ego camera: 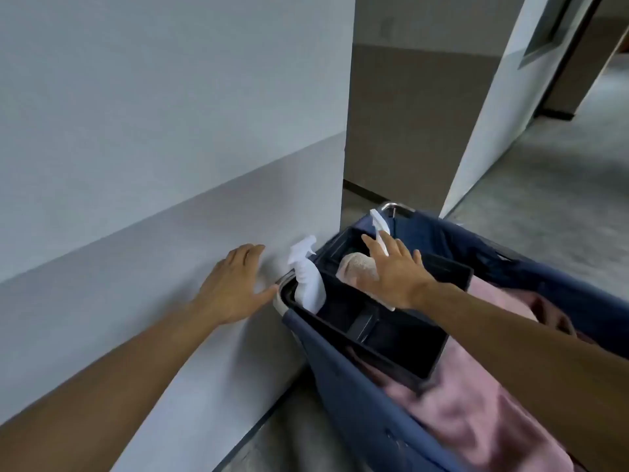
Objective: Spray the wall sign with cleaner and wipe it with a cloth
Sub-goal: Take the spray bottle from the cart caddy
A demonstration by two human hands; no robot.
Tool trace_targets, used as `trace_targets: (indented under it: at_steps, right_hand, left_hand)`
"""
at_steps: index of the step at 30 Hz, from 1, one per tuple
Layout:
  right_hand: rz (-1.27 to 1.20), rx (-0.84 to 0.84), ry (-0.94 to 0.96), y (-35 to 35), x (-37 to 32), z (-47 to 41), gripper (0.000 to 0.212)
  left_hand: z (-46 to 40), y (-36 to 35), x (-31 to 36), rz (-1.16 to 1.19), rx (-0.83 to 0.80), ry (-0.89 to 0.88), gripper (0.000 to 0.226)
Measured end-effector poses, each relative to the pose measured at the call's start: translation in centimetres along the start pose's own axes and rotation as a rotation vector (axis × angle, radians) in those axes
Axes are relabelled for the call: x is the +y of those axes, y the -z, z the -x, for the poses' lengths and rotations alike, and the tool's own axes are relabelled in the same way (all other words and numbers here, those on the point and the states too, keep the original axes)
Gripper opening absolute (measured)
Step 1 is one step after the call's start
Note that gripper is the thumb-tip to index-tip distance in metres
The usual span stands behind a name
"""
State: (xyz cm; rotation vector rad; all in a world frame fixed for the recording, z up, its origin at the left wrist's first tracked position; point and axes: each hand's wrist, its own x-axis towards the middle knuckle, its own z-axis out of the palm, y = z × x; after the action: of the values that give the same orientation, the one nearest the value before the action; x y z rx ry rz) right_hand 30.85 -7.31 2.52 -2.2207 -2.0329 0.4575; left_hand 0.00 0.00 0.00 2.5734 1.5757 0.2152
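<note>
The left hand [235, 284] is hovering beside the pale grey painted wall [136, 165], its fingers [250, 252] spread wide and holding nothing, the thumb reaching toward the rim of the blue fabric laundry cart [343, 386]. Just to its right, a white plastic trigger spray bottle [308, 281] is standing in the left end of the black plastic caddy tray [401, 338], its long axis tilting, nozzle up and leaning toward the wall; the left hand is the nearer one to it. Further right, a beige folded cloth [357, 267] is lying in the caddy's far compartment, and the right hand [396, 270] is hanging over it, fingers splayed and gripping nothing, fingertips near a second white sprayer head [377, 223]. The caddy's near compartment is looking empty. Pink linen [476, 403] is filling the cart below. The wall sign is not in view, so spraying is likely some way off.
</note>
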Motion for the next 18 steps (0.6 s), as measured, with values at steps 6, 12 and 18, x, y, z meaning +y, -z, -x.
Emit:
trace_targets:
  at_steps: [6, 12, 18]
  right_hand:
    - [-0.007, -0.042, -0.063, -2.1, 2.1, -2.2, 0.090]
    - [-0.071, -0.063, -0.030, -3.0, 2.8, -5.8, 0.088]
    - [-0.122, -0.074, 0.033, -3.4, 2.4, -9.0, 0.086]
  left_hand:
    - [-3.7, -3.0, -0.8, -0.028, -0.075, -0.088, 0.087]
    - [-7.4, -3.7, -0.3, -0.062, -0.140, -0.080, 0.090]
    - [-9.6, -3.8, -0.4, -0.039, -0.098, -0.030, 0.090]
